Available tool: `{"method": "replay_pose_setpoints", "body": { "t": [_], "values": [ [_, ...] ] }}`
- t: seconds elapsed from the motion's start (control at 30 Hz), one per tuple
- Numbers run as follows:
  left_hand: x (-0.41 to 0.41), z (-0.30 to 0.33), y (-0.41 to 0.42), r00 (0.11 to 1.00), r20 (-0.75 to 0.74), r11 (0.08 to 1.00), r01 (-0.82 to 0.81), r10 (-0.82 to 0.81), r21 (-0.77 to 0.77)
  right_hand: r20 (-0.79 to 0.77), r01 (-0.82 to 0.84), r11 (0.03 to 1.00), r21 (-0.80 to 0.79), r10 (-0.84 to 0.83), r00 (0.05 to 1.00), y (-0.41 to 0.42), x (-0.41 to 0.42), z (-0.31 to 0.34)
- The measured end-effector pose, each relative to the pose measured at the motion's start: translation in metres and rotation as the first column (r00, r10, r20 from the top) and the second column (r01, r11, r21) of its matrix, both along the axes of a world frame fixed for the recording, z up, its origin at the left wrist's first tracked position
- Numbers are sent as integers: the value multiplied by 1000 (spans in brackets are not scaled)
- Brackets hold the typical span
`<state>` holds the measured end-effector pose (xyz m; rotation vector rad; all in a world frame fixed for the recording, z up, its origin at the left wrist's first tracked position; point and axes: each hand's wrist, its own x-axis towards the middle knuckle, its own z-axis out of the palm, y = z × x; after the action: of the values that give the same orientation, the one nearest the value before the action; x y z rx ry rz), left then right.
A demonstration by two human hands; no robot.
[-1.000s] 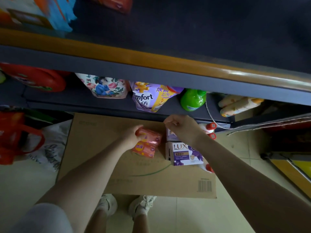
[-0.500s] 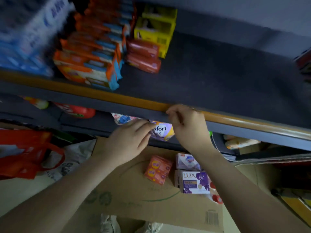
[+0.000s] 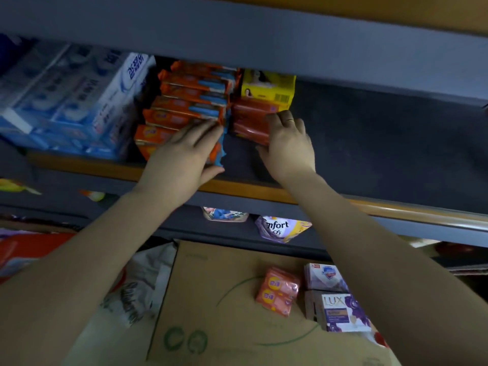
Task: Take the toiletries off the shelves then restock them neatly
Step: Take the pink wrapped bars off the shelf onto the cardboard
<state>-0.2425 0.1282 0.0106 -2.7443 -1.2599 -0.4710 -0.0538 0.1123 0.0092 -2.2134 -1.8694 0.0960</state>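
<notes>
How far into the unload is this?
Done: a peach twin pack of soap, a white soap box and a purple LUX soap box lie on the brown cardboard carton below. In hand: the right hand grips the dark red soap packs; the left hand rests on the orange-and-blue boxes. Left: those stacks, the yellow pack, the blue-and-white packs, then restocking.

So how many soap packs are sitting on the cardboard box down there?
3: an orange soap pack, a white soap box beside it, and a purple Lux box in front. The right arm may hide more.
</notes>
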Motion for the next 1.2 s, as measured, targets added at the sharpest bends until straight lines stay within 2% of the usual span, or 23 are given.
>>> {"method": "replay_pose_setpoints", "body": {
  "t": [0.17,0.23,0.3,0.37,0.4,0.47,0.53,0.6,0.67,0.8,0.87,0.9,0.97,1.07,1.13,1.2],
  "values": [
    [0,-1,1,997,79,999,22,-18,-50,-94,-21,996,-84,13,995,6,16,5],
    [-1,-1,2,996,93,998,15,-9,-59,-191,-35,991,-131,9,982,1,20,9],
    [1,-2,1,992,127,997,9,1,-79,-350,-109,980,-165,45,936,-15,23,11],
    [4,0,-7,968,252,990,32,3,-136,-566,-176,980,-87,97,819,-36,22,12],
    [6,3,-14,938,346,981,47,22,-189,-678,-182,983,-31,114,726,-47,20,15],
    [8,14,-28,831,550,949,101,85,-298,-854,-173,984,53,134,503,-65,16,19],
    [9,24,-40,715,690,921,190,108,-341,-928,-174,981,82,139,347,-77,12,22],
    [9,29,-48,655,750,902,265,91,-341,-976,-170,982,87,119,185,-87,7,20],
    [8,30,-55,661,750,903,306,27,-303,-995,-158,985,68,79,63,-95,1,16],
    [4,24,-65,677,736,889,337,0,-310,-998,-122,992,43,38,-41,-109,-7,7],
    [1,23,-67,690,722,892,353,-45,-281,-1000,-109,994,20,20,-1,-116,-11,7],
    [-1,22,-69,697,713,888,371,-74,-271,-998,-105,994,5,11,57,-119,-13,9],
    [-2,21,-72,697,713,843,427,-76,-327,-970,-116,992,-50,-20,242,-125,-18,13],
    [-1,18,-79,726,681,697,440,95,-566,-822,-142,979,-146,-40,567,-135,-29,20],
    [-2,14,-84,741,642,607,421,199,-674,-760,-148,970,-192,-52,648,-144,-34,25],
    [-6,11,-93,746,622,567,415,236,-712,-763,-172,951,-257,-90,640,-154,-37,28]
  ]
}}
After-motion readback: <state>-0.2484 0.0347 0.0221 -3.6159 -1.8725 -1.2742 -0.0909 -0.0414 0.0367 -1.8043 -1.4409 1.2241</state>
